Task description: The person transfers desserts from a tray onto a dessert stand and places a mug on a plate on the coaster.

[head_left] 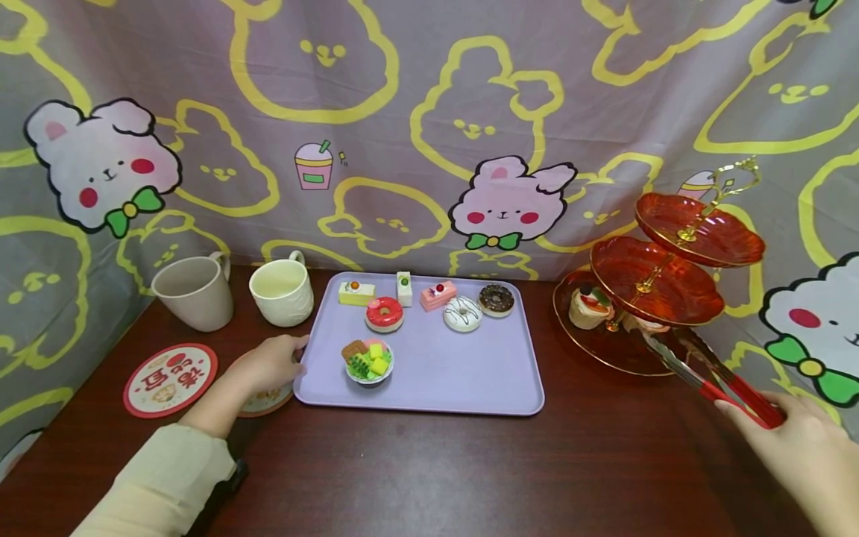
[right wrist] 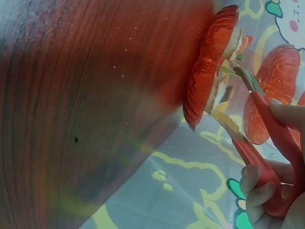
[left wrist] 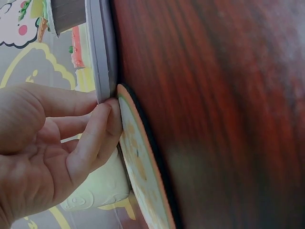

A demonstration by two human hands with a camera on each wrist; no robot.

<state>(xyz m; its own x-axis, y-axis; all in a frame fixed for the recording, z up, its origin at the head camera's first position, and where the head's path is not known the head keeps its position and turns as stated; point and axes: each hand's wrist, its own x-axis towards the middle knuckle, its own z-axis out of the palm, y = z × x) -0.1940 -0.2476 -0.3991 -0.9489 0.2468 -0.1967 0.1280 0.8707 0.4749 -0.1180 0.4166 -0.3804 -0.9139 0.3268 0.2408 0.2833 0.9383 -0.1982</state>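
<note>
In the head view my left hand [head_left: 271,365] is at the left edge of a lilac tray [head_left: 443,388]; the left wrist view shows its thumb and fingers pinching the rim. My right hand [head_left: 798,444] grips red-handled metal tongs [head_left: 754,397]. Their tips reach over the bottom plate of a red tiered stand [head_left: 661,287]. In the right wrist view the tong arms stand apart, tips on either side of a cupcake [right wrist: 217,93]. Another cupcake [head_left: 590,306] sits on that plate to the left. The middle plate partly hides the nearer cupcake in the head view.
On the tray are a red donut [head_left: 385,314], a white donut [head_left: 463,314], a chocolate donut [head_left: 496,300], several small cakes and a salad-like cup [head_left: 369,365]. Two mugs [head_left: 197,294] and two round coasters [head_left: 171,380] are at the left. A patterned curtain [head_left: 396,149] hangs behind.
</note>
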